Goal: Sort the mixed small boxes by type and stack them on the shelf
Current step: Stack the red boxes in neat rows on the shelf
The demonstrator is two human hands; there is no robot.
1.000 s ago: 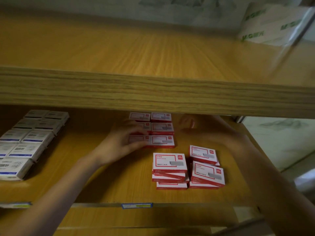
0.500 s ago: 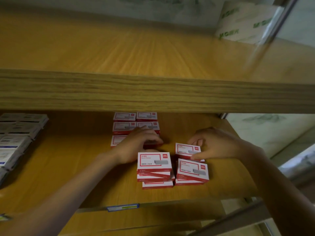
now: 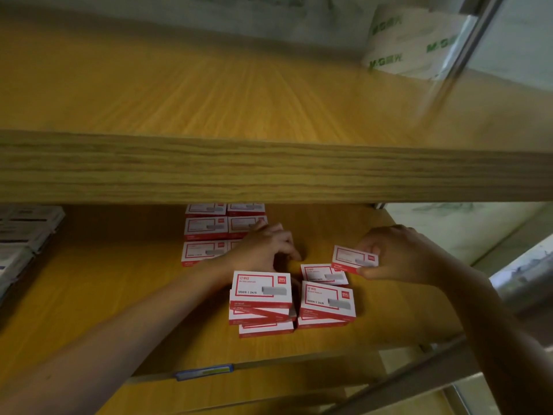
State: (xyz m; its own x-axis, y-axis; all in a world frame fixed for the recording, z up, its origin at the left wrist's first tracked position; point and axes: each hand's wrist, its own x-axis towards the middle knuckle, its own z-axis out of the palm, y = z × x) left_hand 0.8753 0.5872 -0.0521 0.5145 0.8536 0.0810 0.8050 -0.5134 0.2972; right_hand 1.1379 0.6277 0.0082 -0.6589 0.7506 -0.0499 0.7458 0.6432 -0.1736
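Red-and-white staple boxes lie on the lower wooden shelf (image 3: 119, 310). A tidy block of them (image 3: 206, 227) sits in rows at the back. Two loose piles stand nearer the front: a crooked left pile (image 3: 261, 298) and a right pile (image 3: 327, 304). My right hand (image 3: 401, 259) holds one red box (image 3: 354, 259) tilted above the right pile, pinched by thumb and fingers. My left hand (image 3: 264, 248) rests curled on the front right box of the tidy block, fingers bent down; whether it grips that box is hidden.
White-and-blue boxes (image 3: 21, 235) are stacked at the shelf's far left. The thick upper shelf board (image 3: 269, 169) overhangs and hides the back of the lower shelf. A white roll with green print (image 3: 413, 43) stands on the upper shelf at right. A blue label (image 3: 203, 372) marks the front edge.
My right hand has lifted one red box off the right pile and raised it to the right. My left hand stays on the back block. The camera drifted right.
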